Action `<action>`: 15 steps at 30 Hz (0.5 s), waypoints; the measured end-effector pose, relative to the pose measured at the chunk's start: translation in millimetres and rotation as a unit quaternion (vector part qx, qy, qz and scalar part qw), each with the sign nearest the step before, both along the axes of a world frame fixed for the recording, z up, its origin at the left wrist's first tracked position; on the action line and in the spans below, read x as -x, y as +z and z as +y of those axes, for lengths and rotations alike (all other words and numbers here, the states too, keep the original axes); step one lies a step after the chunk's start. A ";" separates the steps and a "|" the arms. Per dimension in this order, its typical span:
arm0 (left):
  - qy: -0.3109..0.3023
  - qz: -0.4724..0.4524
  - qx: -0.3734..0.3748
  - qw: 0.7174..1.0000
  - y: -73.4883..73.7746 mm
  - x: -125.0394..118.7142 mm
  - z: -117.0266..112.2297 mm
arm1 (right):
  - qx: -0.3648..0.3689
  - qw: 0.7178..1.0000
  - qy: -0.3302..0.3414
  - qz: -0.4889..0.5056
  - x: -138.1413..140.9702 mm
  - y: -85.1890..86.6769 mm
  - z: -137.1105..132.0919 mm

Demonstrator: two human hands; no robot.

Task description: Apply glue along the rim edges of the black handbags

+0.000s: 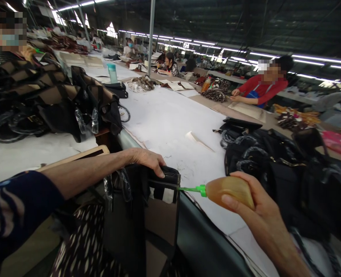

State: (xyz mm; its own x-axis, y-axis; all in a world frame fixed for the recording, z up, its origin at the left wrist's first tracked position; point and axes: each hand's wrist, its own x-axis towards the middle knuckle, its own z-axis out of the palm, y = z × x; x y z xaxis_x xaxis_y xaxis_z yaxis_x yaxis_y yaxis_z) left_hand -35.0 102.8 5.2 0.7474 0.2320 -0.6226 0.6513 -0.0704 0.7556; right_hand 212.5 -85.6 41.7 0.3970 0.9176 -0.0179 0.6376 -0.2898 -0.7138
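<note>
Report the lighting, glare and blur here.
Head view: ceiling tubes glare white against the dark roof; head view: much of the held black bag is too dark for detail; head view: the amber bottle shows pale highlights; head view: the distant brown heap looks soft.

Your left forearm [86,173] is bare and extends from the near left toward the middle; your left hand [148,158] is palm down, fingers bent in a grip, left thumb [159,171] pointing nearward. Your right forearm [287,244], also bare, enters at the near right, directed far and left; your right hand [261,202] is curled in a grip, right thumb [230,202] extended leftward.
</note>
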 end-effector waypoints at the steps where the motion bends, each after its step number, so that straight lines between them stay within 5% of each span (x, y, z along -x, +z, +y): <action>1: 0.002 0.000 -0.001 1.000 0.0 -0.3 0.2 | 0.004 1.000 0.006 -0.004 0.2 0.1 0.1; 15: -0.006 -0.008 -0.010 1.000 -1.6 0.9 7.2 | 0.026 0.999 0.023 0.006 -5.7 -10.4 -7.2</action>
State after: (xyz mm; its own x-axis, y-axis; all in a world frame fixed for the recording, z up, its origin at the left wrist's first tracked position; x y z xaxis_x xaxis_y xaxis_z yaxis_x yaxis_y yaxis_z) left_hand -36.0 110.0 3.6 0.7602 0.2347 -0.6059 0.6381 -0.0941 0.7642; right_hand 218.2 -92.8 31.3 0.3548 0.9323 -0.0707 0.6419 -0.2979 -0.7066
